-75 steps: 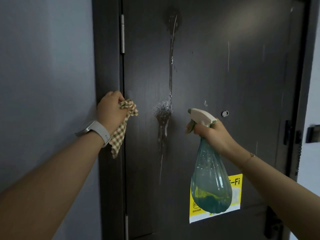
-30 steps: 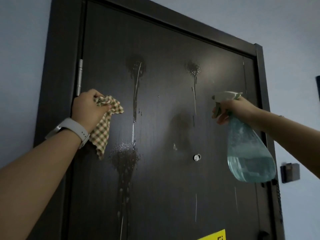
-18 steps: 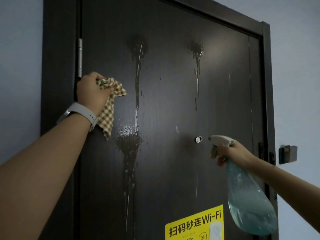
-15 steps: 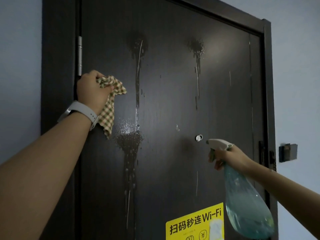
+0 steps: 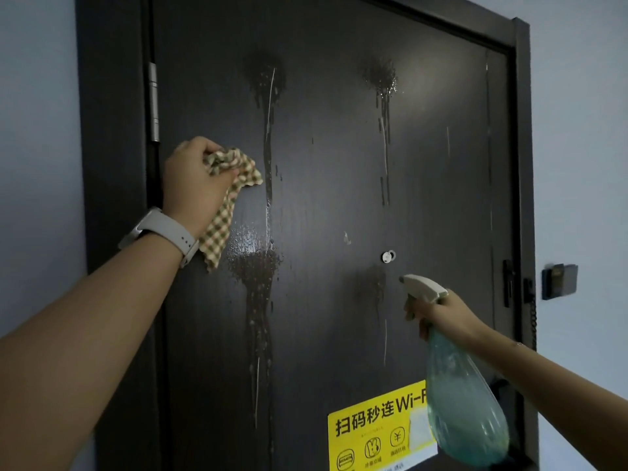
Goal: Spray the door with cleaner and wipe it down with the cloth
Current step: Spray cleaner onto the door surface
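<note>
A person faces a dark door (image 5: 339, 198) with both arms raised. The left hand (image 5: 193, 180) has its fingers curled round a bunched checked cloth (image 5: 226, 198), which hangs down past the watch (image 5: 163, 232) on that wrist; the hand sits at the left of the panel, just right of the hinge (image 5: 154, 100). The right hand (image 5: 441, 312) grips the neck of a spray bottle (image 5: 465, 399), a finger lying over the trigger, the nozzle pointing at the door just below the peephole (image 5: 387, 256).

Compared with a second ago, the bottle has dropped from the upper right of the panel to below the peephole, and a faint new wet patch (image 5: 373, 287) shows in front of the nozzle. The left hand and cloth have barely moved. Three older spray marks (image 5: 258, 277) with long runs remain: two high up, one at mid height on the left. The spraying therefore appears nearly complete across the panel, and wiping has not yet begun.

Edges to mind: the door frame (image 5: 523, 164) and latch fittings at the right, the hinge side at the left, and a yellow sticker (image 5: 373, 436) low on the panel, partly hidden behind the bottle. The runs are heading downward toward it. The broad middle of the door lies unobstructed for cloth strokes. A small wall fitting (image 5: 559, 280) sits on the wall right of the frame, clear of the work.
</note>
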